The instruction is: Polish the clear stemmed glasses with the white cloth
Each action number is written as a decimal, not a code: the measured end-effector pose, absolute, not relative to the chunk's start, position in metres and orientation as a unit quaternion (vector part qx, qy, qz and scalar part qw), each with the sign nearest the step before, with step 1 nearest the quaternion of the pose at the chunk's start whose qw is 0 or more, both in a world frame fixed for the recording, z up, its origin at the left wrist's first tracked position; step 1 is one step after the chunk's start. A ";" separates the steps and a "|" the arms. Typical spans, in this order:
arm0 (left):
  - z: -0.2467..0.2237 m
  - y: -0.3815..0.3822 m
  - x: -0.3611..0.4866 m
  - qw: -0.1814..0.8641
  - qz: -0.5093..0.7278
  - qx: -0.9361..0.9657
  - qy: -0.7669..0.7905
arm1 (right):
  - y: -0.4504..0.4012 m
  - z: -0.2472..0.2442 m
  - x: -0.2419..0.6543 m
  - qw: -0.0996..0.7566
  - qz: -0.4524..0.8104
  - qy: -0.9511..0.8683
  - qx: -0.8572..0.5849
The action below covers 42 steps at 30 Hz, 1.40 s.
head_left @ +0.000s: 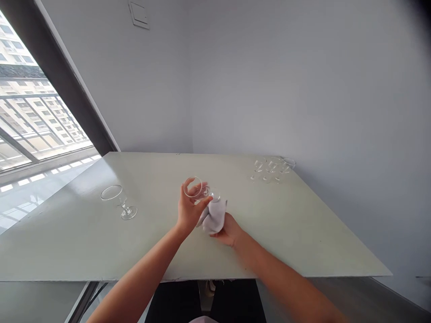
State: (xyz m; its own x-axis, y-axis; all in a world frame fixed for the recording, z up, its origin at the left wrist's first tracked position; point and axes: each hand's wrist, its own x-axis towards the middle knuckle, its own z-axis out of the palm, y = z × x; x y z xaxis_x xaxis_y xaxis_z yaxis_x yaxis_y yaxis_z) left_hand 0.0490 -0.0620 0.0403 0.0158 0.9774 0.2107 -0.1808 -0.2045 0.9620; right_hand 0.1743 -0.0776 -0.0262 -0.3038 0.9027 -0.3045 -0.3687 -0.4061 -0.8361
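At far left, through a dark-framed window (76,76), pale apartment blocks (37,110) behind a railing; next, on the left part of the white table (77,251), a lone stemmed glass (128,212), standing on its foot, well apart from both hands; higher up, on the grey wall (161,80), a plain light switch (139,14); at the middle, above the tabletop, the left hand (189,211), fingers and thumb bent round a second glass (202,193), spread only as wide as its sides; that glass tipped over, mouth to the left, foot to the right at the upper edge of a white cloth (216,217); cloth bunched and folded, held by the right hand (229,229), fingers gathered in on it but partly hidden, exact bend impossible to tell; farther right, near the table's back corner, three stemmed glasses (271,166), upright and close together.
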 end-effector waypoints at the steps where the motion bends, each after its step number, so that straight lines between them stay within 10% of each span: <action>1: 0.041 -0.059 0.046 0.475 0.586 0.518 0.403 | -0.076 -0.024 0.183 0.377 0.723 -0.398 -0.421; 7: 0.037 -0.048 0.043 0.397 0.570 0.534 0.482 | -0.054 0.015 0.224 0.342 0.337 -0.688 -0.545; 13: 0.021 -0.051 0.058 0.413 0.506 0.589 0.476 | -0.032 0.007 0.198 0.321 0.208 -0.774 -0.505; 23: -0.038 -0.024 0.052 0.280 0.251 0.751 0.543 | 0.056 -0.042 0.276 0.423 0.139 -0.606 -0.659; 42: -0.052 -0.020 0.054 0.296 0.339 0.708 0.543 | 0.070 -0.054 0.314 0.429 0.113 -0.511 -0.737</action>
